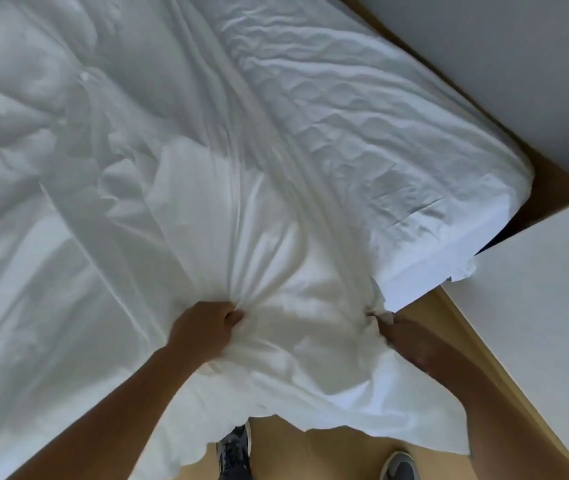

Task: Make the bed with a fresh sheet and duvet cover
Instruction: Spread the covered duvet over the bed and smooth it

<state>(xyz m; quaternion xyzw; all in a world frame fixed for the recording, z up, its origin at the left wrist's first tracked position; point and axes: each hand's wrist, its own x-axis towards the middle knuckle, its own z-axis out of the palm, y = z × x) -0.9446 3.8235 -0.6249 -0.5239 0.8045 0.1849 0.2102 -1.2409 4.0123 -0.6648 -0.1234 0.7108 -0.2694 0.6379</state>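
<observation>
Between my two grips, left hand (206,327) and right hand (411,341), I see the sheet (276,271) as plain white, with soft grey shadow in its folds. Beyond the right-hand grip the mattress cover (362,140) is white too, with a faint wavy quilted pattern. Below the grips the floor (328,455) is warm tan. The left shoe (234,448) is grey, mottled dark; the right shoe (401,467) is grey. Far beyond the right grip a panel (483,64) is flat pale grey. To the right of that grip a board (535,323) is off-white.
</observation>
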